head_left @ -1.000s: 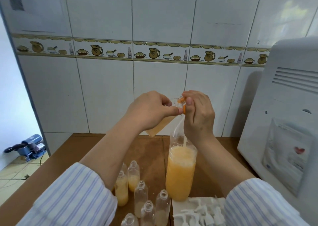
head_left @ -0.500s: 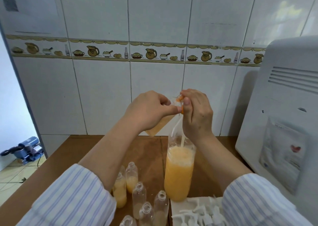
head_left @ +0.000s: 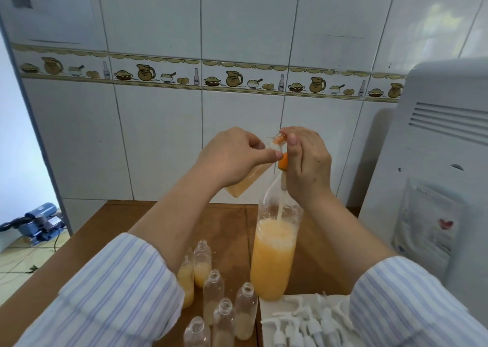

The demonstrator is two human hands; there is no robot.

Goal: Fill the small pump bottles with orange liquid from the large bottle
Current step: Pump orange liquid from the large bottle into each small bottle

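- A small pump bottle (head_left: 248,178), part full of orange liquid, is held tilted in the left hand (head_left: 232,156), its mouth raised towards the right hand (head_left: 307,161); its fingers are curled round the bottle.
- The right hand's fingers are clamped on an orange-tipped nozzle (head_left: 282,161) above the large bottle (head_left: 273,251), apparently so liquid can be passed across.
- A pale tube runs down from the nozzle into the large bottle, which stands on the table (head_left: 227,230) about two-thirds full of orange liquid.
- Near the left sleeve, open small bottles (head_left: 214,286) are grouped; several hold some liquid, others look almost empty.
- White pump heads (head_left: 309,323) are laid ready at near right, presumably for capping.
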